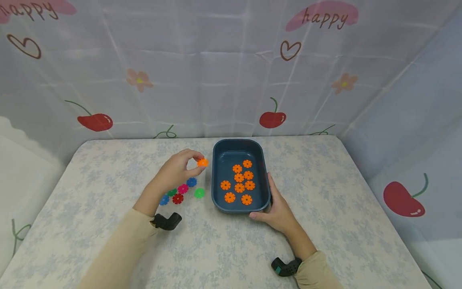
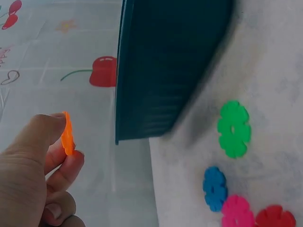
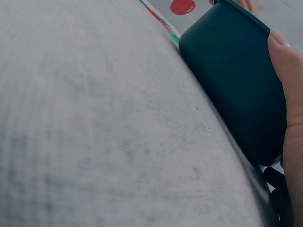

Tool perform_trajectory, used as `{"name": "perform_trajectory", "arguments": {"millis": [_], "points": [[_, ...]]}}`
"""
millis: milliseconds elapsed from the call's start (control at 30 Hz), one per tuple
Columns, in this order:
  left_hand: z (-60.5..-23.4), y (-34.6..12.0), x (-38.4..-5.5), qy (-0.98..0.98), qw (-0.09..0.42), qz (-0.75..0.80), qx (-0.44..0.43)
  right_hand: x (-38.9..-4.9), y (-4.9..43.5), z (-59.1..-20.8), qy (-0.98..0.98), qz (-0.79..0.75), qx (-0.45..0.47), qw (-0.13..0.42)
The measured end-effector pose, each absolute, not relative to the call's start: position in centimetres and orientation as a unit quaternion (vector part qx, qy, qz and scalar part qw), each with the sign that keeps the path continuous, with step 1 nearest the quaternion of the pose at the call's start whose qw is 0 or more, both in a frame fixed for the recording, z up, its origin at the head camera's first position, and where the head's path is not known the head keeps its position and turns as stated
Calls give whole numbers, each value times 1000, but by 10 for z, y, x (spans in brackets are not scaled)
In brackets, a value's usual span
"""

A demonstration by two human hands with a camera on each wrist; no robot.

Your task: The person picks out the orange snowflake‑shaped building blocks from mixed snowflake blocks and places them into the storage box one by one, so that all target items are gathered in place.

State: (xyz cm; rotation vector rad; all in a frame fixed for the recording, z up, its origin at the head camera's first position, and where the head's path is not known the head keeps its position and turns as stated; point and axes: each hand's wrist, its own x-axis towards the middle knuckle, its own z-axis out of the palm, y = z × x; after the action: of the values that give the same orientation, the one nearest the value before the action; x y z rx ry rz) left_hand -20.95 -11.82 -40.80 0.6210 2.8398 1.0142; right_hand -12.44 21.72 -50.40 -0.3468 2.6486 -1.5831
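Note:
My left hand [image 1: 175, 170] pinches an orange notched plastic building disc [image 1: 203, 162] between thumb and fingertips, just left of the dark blue rectangular tub [image 1: 238, 209]. In the left wrist view this disc [image 2: 68, 134] is seen nearly edge-on, beside the tub's wall [image 2: 165, 71]. At the tub's near right corner, my right hand [image 1: 278, 208] holds it, thumb at the near rim and fingers along the right side. Several orange discs [image 1: 239, 188] lie flat inside the tub. The right wrist view shows the tub's outer wall [image 3: 232, 85] against the thumb [image 3: 279, 40].
Left of the tub, loose discs lie on the table [image 1: 108, 192]: a bright green one [image 1: 199, 193], a pink one [image 1: 183, 189], a red one [image 1: 178, 198], a blue one [image 1: 191, 182] and others partly behind the left wrist. A printed curtain [image 1: 205, 92] hangs behind the table's far edge.

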Motion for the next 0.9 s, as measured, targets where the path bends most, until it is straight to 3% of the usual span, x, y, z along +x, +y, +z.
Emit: {"name": "perform_trajectory", "arguments": {"millis": [367,900], "points": [[-408,-67,-232,930,45,265,252,-124,217,-504,853,-511,-108,23],[-425,-35,-247,946,52,118,296,-123,216,-500,852,-512,-106,26]]}}
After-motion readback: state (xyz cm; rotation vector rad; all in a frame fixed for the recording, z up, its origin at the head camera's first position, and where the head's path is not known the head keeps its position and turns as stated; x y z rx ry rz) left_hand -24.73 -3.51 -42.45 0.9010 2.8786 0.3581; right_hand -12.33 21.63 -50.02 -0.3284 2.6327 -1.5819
